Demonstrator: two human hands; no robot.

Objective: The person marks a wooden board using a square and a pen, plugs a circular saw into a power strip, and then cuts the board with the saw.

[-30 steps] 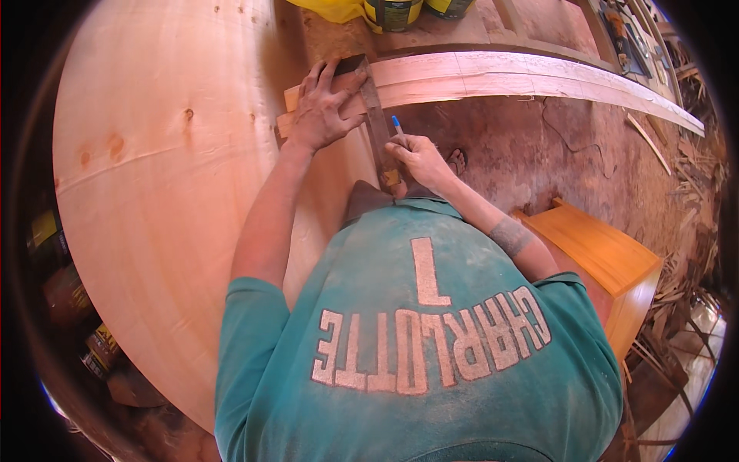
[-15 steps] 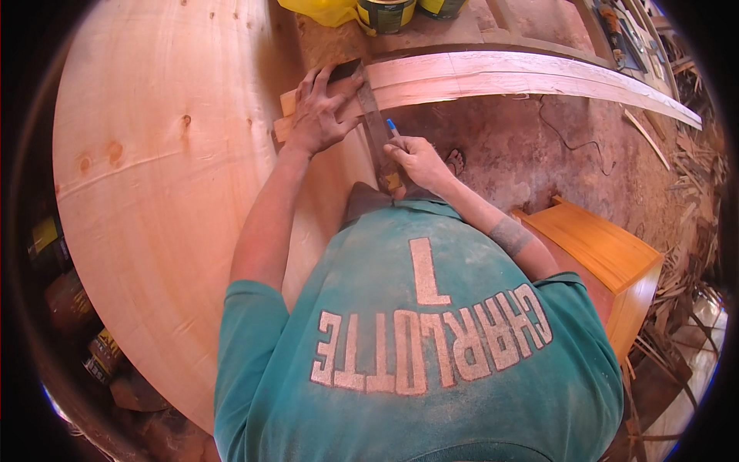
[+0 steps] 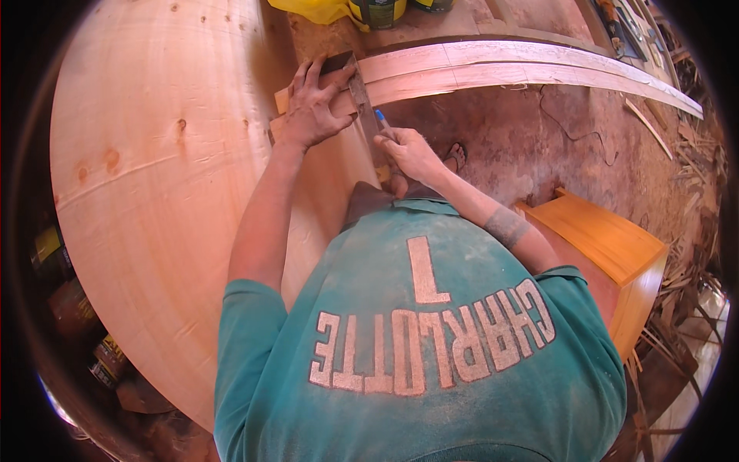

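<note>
Two long pale wooden strips [image 3: 493, 74] lie side by side, their left ends over a broad sheet of plywood [image 3: 154, 192]. A carpenter's square [image 3: 359, 94] lies across them, its dark stock along the far edge and its metal blade toward me. My left hand [image 3: 311, 112], fingers spread, holds the square down against the strips. In my right hand [image 3: 411, 152] is a pen with a blue end [image 3: 380, 117], pinched just right of the blade. The pen's writing tip is hidden. Thin lines cross the strips to the right of the square.
Tins [image 3: 377, 11] and a yellow plastic bag [image 3: 319, 9] stand beyond the strips. An orange-brown wooden piece of furniture [image 3: 600, 235] is at my right. A dark cord [image 3: 573, 135] lies on the reddish floor, with wood scraps [image 3: 689, 192] along the far right.
My right hand and the pen have shifted slightly left, toward the blade. My left hand stays on the square, and the whole view has moved a little.
</note>
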